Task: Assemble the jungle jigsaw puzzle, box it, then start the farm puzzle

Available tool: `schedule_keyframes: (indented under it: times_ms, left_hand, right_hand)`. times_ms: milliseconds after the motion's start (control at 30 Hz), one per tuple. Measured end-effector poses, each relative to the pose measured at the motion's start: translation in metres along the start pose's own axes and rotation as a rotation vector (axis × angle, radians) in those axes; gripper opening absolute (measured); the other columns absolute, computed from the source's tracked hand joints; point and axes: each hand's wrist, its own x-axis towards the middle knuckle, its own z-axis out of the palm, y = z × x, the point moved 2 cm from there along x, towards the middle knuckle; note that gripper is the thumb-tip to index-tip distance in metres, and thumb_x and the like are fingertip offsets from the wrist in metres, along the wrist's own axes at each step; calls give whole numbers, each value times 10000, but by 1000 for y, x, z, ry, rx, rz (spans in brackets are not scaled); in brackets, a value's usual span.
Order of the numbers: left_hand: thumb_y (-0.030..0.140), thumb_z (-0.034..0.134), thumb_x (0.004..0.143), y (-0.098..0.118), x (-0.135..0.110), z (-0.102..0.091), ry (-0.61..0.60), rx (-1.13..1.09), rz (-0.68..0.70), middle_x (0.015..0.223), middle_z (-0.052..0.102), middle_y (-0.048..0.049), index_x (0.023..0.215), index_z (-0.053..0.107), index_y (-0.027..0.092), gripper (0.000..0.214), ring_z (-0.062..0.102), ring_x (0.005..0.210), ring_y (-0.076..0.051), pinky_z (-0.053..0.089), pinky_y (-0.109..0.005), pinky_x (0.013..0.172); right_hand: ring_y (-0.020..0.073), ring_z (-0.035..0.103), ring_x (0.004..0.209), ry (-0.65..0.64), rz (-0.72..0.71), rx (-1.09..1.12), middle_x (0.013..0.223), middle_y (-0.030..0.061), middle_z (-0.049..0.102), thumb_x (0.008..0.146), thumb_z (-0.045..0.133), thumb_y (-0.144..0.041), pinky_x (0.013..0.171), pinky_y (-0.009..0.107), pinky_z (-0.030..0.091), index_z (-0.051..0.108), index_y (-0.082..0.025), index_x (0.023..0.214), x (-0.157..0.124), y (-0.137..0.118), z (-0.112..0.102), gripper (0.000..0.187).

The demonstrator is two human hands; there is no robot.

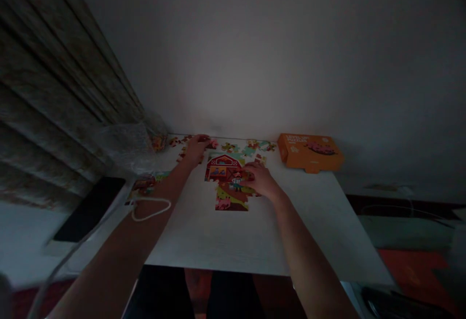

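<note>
Right now, the person is working at a partly assembled farmyard jigsaw [224, 178] lying on the white bench [218, 243], with a red barn showing in its upper part. The right hand [259, 180] is resting across the picture's right side, fingers spread and pressing down on the pieces. The left hand [196, 149] is reaching along the bench's far edge, its fingers drawn narrow beside a small pink jigsaw piece [214, 143]; in this dim light, I cannot tell whether they are gripping it. Loose pieces [233, 147] are scattered beyond the picture, and more are lying near the left forearm. An orange puzzle box [310, 152] is sitting closed at the far right corner, its contents hidden. A crumpled clear plastic bag [127, 146] is lying at the far left corner, with something colourful showing at its end.
</note>
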Motion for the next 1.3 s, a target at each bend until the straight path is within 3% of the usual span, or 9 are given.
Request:
schedule_keyframes:
  times_ms: [133,233,333,567,767,1033,1300]
  left_hand:
    - [417,806,683,-18,-47,-17,-207,-291,18,875,753,-55,961,657,177,397,739,831,-227,596,-376,818]
    - [416,849,618,-27,-71,-30,-375,-222,7,923,751,-26,1000,688,198,468,731,805,-206,599,-363,794]
    - [407,847,639,-26,-81,-40,-581,-110,10,1010,771,-38,1024,736,200,451,741,859,-210,587,-355,833]
    - [450,798,725,-16,-95,-45,-874,4,-57,810,786,-40,826,753,189,283,735,774,-202,560,-320,772]
    - [399,819,712,-20,-104,-34,-969,149,54,753,769,-3,746,770,214,195,704,749,-176,508,-271,718]
    - [423,797,736,-14,-102,-44,-1081,182,37,775,777,-13,749,789,225,198,700,769,-186,490,-274,722]
    - [411,800,709,-8,-112,-32,-892,554,116,639,668,16,673,699,225,215,614,665,-182,385,-281,629]
  right_hand:
    - [324,539,1304,31,-31,-29,1358,93,655,811,840,-501,1093,518,416,741,-329,1245,-2,-17,-1,477]
    - [337,505,1355,-19,-58,-61,1445,81,614,813,827,-543,1125,548,373,696,-362,1329,-5,-32,3,562]
    - [355,479,1388,-90,-56,-103,1503,76,582,823,819,-537,1122,563,362,656,-374,1388,-7,-41,9,610]
    - [368,477,1391,-113,-60,-150,1499,58,585,841,797,-520,1122,577,352,683,-391,1353,-9,-38,16,540]
    - [369,472,1395,-106,-58,-149,1520,66,565,836,799,-524,1119,578,355,674,-386,1364,-9,-36,16,560]
    - [370,478,1389,-101,-64,-148,1519,54,569,839,793,-526,1111,573,359,673,-385,1363,-9,-35,16,556]
    - [362,468,1393,-126,-50,-150,1513,57,573,846,785,-526,1118,547,343,678,-374,1360,-9,-40,13,546]
